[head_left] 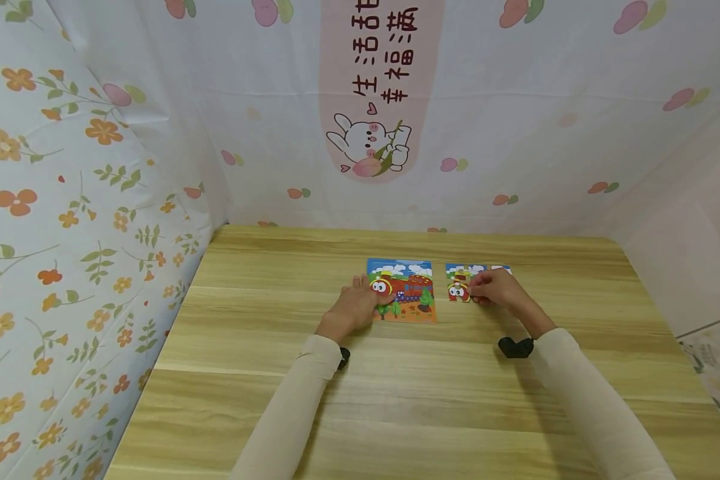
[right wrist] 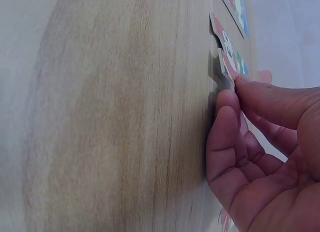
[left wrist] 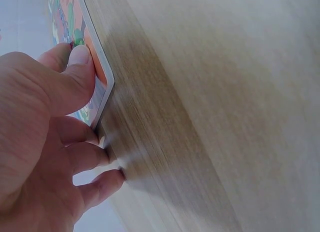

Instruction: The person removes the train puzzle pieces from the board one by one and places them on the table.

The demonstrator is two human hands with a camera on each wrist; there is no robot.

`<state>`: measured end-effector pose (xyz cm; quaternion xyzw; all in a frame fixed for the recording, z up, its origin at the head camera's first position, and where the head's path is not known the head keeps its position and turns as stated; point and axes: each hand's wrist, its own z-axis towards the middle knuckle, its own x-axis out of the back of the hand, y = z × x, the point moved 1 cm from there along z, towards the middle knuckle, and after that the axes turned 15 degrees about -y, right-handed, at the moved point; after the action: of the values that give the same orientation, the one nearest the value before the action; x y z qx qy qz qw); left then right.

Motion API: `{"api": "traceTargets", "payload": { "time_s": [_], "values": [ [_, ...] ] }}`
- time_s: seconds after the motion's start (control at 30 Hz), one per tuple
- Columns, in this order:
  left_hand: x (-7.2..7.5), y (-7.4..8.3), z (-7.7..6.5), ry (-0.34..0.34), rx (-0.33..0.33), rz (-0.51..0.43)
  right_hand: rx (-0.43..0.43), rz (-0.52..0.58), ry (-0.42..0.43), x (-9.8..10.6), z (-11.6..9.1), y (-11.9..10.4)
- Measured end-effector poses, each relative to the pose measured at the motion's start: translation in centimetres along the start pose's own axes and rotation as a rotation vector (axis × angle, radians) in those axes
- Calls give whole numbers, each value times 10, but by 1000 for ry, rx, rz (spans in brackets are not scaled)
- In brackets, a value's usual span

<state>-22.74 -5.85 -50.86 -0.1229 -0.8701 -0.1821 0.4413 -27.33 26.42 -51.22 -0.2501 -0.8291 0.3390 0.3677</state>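
My left hand rests at the left side of a square picture board printed with a red train. In the left wrist view the thumb lies on the board near its corner, while other fingertips touch the table. To the right of the board lie puzzle pieces with a train's face and sky. My right hand pinches a puzzle piece between thumb and finger, at the edge of these pieces. The hand hides much of that piece.
Another sky-coloured piece lies partly behind my right hand. The wooden table meets a patterned cloth at the back and a flowered cloth at the left. Black wrist bands sit at the cuffs.
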Motion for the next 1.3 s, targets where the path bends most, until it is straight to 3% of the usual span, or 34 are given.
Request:
{"api": "traceTargets", "payload": {
  "time_s": [0.63, 0.93, 1.17, 1.3],
  "values": [
    [1, -1, -1, -1, 15, -8, 1, -154, 84, -8, 5, 0],
    [1, -1, 0, -4, 4, -12, 13, -162, 90, -7, 3, -1],
    [1, -1, 0, -9, 10, -6, 91, -202, 151, -14, 8, -12],
    [1, -1, 0, -9, 14, -4, 163, -224, 104, -29, 16, -30]
  ]
}}
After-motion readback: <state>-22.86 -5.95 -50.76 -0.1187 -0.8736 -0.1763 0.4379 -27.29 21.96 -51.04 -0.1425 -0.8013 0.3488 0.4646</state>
